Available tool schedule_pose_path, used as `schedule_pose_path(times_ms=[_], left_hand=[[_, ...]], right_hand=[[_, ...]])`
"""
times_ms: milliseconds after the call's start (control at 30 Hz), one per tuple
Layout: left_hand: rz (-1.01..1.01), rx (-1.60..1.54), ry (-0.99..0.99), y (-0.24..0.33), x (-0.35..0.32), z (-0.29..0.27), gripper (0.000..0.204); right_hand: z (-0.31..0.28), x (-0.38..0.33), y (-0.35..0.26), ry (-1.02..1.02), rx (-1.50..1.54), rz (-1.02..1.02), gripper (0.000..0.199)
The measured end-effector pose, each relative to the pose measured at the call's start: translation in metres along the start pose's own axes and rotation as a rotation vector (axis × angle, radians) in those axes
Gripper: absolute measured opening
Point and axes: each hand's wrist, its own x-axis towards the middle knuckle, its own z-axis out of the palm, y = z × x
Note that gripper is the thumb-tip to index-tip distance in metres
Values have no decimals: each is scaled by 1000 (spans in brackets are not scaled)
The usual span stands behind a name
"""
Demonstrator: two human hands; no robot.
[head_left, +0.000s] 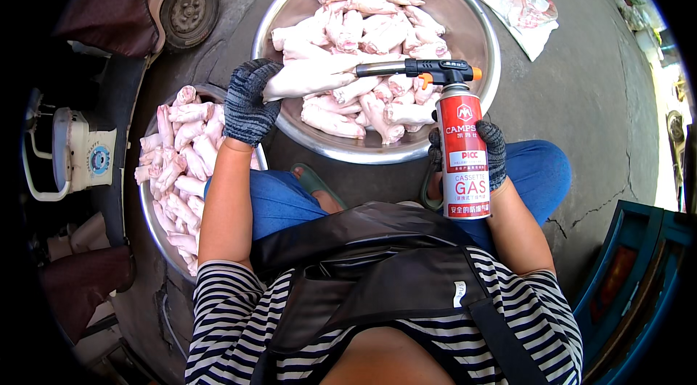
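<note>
My left hand, in a dark grey knitted glove, grips the end of a pale pig's trotter held over the near left part of a wide steel basin. My right hand, gloved too, is wrapped round the red and white gas canister of a blowtorch. Its metal nozzle points left at the trotter's other end. Whether a flame burns I cannot tell. Many more trotters lie heaped in the basin.
A second steel basin full of trotters stands by my left arm. White plastic bags lie on the concrete at the far right. A vehicle wheel is at the far left, and a teal wooden piece at the right.
</note>
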Motion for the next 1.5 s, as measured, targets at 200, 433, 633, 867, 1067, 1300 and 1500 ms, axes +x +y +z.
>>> schedule_pose_path(times_ms=[200,433,633,867,1067,1300,1500], left_hand=[[4,-5,12,3,1,-1,49],[15,-10,9,0,0,0,49],[-6,9,-7,0,-1,0,52],[-5,9,-4,1,-1,1,52],[-16,20,-16,0,-2,0,53],[-20,13,-20,1,-2,0,55],[2,-5,1,4,1,-1,51]], right_hand=[[-3,1,1,-25,28,11,68],[-1,1,1,-12,31,14,67],[-3,1,1,-10,33,24,66],[-4,2,1,-11,29,16,66],[-3,2,1,-18,41,24,66],[-4,1,1,12,28,16,66],[-5,1,2,7,17,3,66]])
